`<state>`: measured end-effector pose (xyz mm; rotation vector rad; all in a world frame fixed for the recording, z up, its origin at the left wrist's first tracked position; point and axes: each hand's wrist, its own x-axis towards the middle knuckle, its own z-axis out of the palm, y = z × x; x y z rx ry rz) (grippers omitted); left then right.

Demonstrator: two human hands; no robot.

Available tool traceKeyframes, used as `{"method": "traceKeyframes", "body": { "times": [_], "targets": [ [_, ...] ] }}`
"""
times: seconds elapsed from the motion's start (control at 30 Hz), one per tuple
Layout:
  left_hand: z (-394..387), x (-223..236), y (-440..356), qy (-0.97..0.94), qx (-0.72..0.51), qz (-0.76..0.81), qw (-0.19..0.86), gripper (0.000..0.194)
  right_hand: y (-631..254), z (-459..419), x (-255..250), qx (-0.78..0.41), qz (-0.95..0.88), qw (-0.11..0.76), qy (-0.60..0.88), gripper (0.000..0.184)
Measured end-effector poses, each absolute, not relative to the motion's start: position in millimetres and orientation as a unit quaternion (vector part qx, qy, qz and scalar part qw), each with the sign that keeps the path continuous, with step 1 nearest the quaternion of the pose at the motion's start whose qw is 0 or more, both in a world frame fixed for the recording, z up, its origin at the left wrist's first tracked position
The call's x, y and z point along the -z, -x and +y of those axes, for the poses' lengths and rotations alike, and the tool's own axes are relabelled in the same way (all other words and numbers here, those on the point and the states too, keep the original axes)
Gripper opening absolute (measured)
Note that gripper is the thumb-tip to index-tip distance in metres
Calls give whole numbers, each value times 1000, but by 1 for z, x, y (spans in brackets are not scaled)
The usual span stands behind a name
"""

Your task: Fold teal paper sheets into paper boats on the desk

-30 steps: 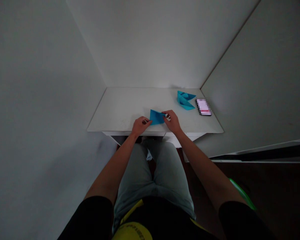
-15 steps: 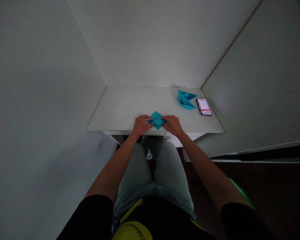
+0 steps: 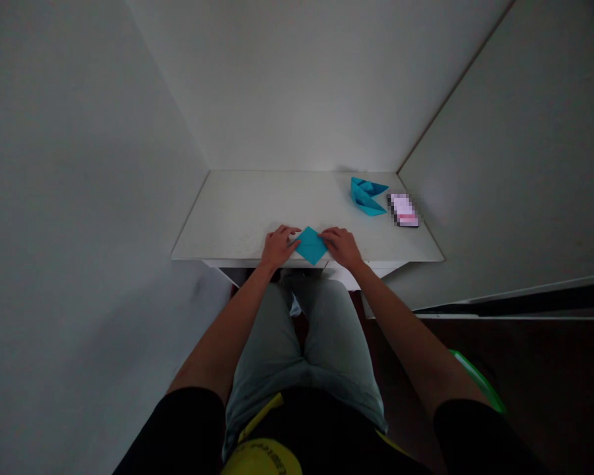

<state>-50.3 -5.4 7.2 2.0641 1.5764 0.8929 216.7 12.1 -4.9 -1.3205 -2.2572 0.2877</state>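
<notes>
A small blue sheet of folded paper, diamond-shaped with a crease line across its middle, lies at the front edge of the white table. My left hand holds its left corner, the thumb over the paper and the index finger stretched out above it. On the opposite corner, my right hand grips the paper between thumb and fingers. The undersides of the fingers are hidden. Farther back on the right stands a folded blue paper boat, touched by neither hand.
A phone with a blurred-out lit screen lies beside the boat. The narrow white table is enclosed by walls at the back and left and a pale panel on the right. Something green-rimmed is low at the right.
The folded paper now shows a flat diamond face with one crease, where before it had raised flaps in the middle. It sits slightly closer to me. Both hands have barely moved.
</notes>
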Motion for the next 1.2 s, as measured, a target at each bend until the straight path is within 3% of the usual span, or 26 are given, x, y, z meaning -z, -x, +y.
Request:
{"method": "traceKeyframes", "body": {
  "times": [0.17, 0.3, 0.37, 0.5, 0.67, 0.77, 0.9, 1.03, 1.2],
  "targets": [
    [-12, -9, 52, -792, -273, 517, 173, 28, -222, -3, 4, -99, -868, 209, 440, 47],
    [-24, -9, 61, -857, -227, 424, 185, 72, -235, -18, 4, -99, -887, 183, 412, 77],
    [-28, -8, 66, -867, -224, 400, 195, 70, -240, -23, 3, -112, -890, 182, 404, 68],
    [-24, -7, 69, -818, -276, 432, 263, 25, -237, -21, 0, -181, -856, 238, 422, 28],
    [-3, -10, 57, -664, -393, 495, 401, 35, -214, 2, -4, -348, -716, 401, 454, 42],
    [6, -8, 49, -597, -446, 490, 452, 40, -205, 17, -1, -420, -659, 450, 432, 50],
    [4, -4, 46, -608, -442, 486, 446, 32, -203, 25, 6, -453, -625, 453, 447, 36],
    [1, -7, 45, -661, -388, 454, 455, 39, -204, 24, 10, -458, -620, 443, 458, 21],
    [7, -4, 36, -659, -367, 481, 447, 40, -202, 21, 12, -462, -633, 430, 449, 20]
  ]
}}
